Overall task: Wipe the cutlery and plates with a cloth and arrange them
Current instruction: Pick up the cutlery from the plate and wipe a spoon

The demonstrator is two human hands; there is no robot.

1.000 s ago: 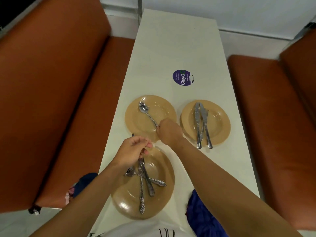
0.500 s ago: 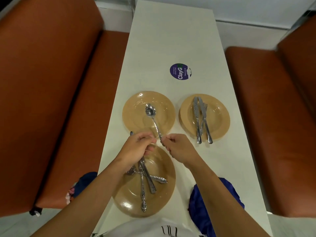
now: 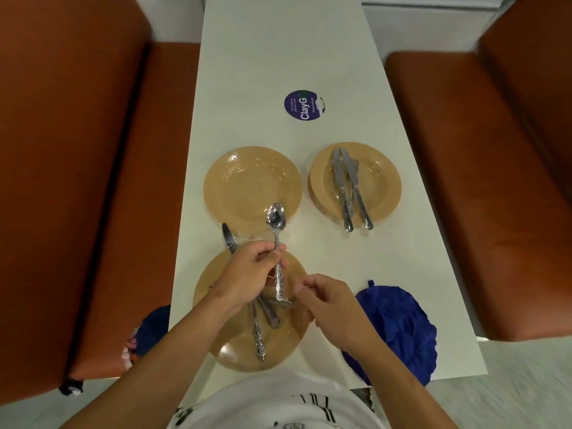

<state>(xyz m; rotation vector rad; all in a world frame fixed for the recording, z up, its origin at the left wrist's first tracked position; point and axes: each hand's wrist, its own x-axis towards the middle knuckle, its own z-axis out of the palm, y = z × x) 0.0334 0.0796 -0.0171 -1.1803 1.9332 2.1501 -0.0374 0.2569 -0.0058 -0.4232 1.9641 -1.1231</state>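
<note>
spoon (image 3: pixel 276 226) has gone from right hand (image 3: pixel 328 305), now loosely curled and empty, to left hand (image 3: pixel 250 275) pinching its stiff, slick neck above the near plate (image 3: pixel 291 345).

Soft even light, bowed edges

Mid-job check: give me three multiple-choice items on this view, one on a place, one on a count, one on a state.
1. The blue cloth lies:
A. on the table's near right part
B. on the far left plate
C. on the bench

2. Tan plates on the table:
A. two
B. three
C. five

3. The spoon is:
A. flat on a plate
B. pinched by the left hand
C. wrapped in the cloth

Key: 1 A, it sits beside the right hand; 2 B, three show; 3 B, fingers grip its handle.
</note>
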